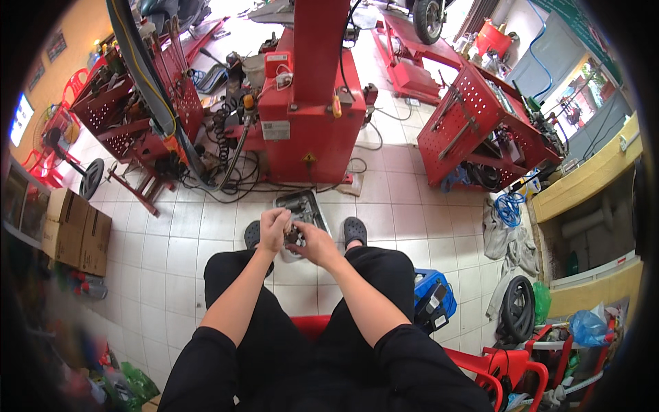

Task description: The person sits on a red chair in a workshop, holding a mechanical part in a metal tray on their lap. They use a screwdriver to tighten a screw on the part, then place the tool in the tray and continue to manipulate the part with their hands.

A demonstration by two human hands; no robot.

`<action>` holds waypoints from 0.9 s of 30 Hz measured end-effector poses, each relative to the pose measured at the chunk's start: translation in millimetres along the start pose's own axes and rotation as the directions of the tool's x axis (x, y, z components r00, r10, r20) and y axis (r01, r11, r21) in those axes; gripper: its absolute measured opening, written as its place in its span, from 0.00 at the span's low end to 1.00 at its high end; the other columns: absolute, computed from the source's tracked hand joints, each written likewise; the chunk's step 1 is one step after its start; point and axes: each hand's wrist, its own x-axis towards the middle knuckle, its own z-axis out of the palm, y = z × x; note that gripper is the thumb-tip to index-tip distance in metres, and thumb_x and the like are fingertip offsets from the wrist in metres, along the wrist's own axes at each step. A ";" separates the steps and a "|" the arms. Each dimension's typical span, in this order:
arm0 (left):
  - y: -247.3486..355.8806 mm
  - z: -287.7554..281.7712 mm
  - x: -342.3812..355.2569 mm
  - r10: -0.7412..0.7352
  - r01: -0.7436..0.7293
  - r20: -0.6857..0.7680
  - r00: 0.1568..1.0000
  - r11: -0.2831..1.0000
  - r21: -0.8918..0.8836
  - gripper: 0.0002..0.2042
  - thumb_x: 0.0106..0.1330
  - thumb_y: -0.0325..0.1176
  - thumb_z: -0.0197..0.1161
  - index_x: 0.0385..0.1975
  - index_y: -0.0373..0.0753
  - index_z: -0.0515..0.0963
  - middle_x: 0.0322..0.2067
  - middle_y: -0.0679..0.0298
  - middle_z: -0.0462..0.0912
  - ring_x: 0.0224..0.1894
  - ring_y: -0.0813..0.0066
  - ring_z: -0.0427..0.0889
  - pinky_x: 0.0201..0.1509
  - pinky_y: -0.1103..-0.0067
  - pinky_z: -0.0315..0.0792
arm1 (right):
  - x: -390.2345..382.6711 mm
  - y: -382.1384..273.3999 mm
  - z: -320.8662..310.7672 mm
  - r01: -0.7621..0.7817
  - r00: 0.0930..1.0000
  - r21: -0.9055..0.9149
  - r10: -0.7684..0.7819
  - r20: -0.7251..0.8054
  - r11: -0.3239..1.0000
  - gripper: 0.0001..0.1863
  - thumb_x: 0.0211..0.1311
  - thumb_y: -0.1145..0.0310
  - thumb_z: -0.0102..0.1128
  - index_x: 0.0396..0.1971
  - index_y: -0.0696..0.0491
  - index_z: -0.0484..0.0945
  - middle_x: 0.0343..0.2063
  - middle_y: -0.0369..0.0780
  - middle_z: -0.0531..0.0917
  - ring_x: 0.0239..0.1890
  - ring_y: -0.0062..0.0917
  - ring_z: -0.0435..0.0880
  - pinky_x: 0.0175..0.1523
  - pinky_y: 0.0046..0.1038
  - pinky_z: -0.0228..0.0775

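Both my hands are raised between my knees, above a metal tray (309, 205) on the floor with dark parts in it. My left hand (273, 231) has its fingers closed at the top of a small dark metal part (294, 233), which is too small to identify. My right hand (314, 242) grips the same part from the right side, thumb and fingers around it. The tray lies between my two shoes (355, 230), partly hidden behind my hands.
A red lift column (311, 65) with cables stands ahead. Red perforated carts (453, 130) flank it. A blue case (432, 299) and red chair (528, 374) are right of me. Cardboard boxes (75, 232) stand left, a black tyre (516, 309) lies right.
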 end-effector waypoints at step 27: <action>-7.1 5.5 -4.9 0.010 -0.027 0.097 0.995 0.984 0.175 0.17 0.62 0.28 0.54 0.10 0.38 0.63 0.11 0.74 0.61 0.16 0.88 0.56 0.19 0.84 0.50 | -1.3 -0.8 -4.3 -0.147 0.978 -0.135 0.165 0.129 0.980 0.33 0.39 0.53 0.73 0.47 0.51 0.72 0.37 0.43 0.81 0.42 0.40 0.79 0.44 0.40 0.72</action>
